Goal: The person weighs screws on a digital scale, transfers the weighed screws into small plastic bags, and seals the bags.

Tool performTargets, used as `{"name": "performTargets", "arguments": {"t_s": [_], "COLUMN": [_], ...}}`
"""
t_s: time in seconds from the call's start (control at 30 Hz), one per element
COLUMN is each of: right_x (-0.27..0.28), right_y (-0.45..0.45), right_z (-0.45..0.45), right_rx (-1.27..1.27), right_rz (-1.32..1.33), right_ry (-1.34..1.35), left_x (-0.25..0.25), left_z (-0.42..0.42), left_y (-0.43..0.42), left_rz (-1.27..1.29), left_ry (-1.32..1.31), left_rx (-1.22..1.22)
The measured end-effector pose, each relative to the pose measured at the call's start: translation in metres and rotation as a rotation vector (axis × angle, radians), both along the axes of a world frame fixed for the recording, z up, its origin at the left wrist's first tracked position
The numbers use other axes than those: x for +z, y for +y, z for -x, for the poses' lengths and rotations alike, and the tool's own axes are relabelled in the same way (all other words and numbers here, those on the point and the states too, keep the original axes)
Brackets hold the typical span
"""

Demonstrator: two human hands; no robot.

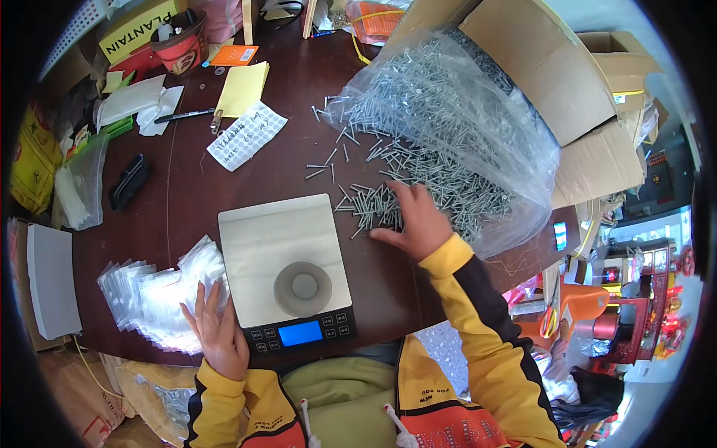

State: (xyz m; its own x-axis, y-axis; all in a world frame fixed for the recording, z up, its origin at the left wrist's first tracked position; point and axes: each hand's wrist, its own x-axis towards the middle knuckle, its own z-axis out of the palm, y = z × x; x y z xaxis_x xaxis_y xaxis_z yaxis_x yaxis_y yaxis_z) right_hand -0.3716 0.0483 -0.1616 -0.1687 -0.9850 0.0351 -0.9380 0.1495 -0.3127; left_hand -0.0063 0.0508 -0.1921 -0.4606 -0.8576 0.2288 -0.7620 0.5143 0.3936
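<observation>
Sleeve (478,295) stretched forward — right hand (422,222) arches over fasteners (367,206)

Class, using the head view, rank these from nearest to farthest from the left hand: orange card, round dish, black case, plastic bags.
From the left hand:
1. Plastic bags: right at the fingers, mostly to the left.
2. Round dish: to the right, on the scale.
3. Black case: farther up, on the left.
4. Orange card: near the table's far edge.
</observation>
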Motion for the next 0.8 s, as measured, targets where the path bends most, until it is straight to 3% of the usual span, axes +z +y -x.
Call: {"name": "performTargets", "arguments": {"t_s": [0.13,0.5,0.63,0.8], "right_x": [-0.014,-0.018,-0.002,0.013], "right_y": [-0.015,-0.026,-0.022,-0.016], "right_z": [-0.023,0.022,0.042,0.051], "right_rx": [0.014,0.075,-0.030,-0.079], "right_rz": [0.019,0.137,0.087,0.097], "right_ry": [0.138,-0.290,-0.505,-0.576], "left_x": [0.001,0.004,0.003,0.006], "left_z": [0.005,0.024,0.029,0.037], "left_y": [0.001,0.009,0.010,0.007], "left_rz": [0.003,-0.045,-0.084,-0.106], "left_ry": [0.009,0.039,0.038,0.041], "left_rx": [-0.025,-0.116,-0.169,-0.194]}}
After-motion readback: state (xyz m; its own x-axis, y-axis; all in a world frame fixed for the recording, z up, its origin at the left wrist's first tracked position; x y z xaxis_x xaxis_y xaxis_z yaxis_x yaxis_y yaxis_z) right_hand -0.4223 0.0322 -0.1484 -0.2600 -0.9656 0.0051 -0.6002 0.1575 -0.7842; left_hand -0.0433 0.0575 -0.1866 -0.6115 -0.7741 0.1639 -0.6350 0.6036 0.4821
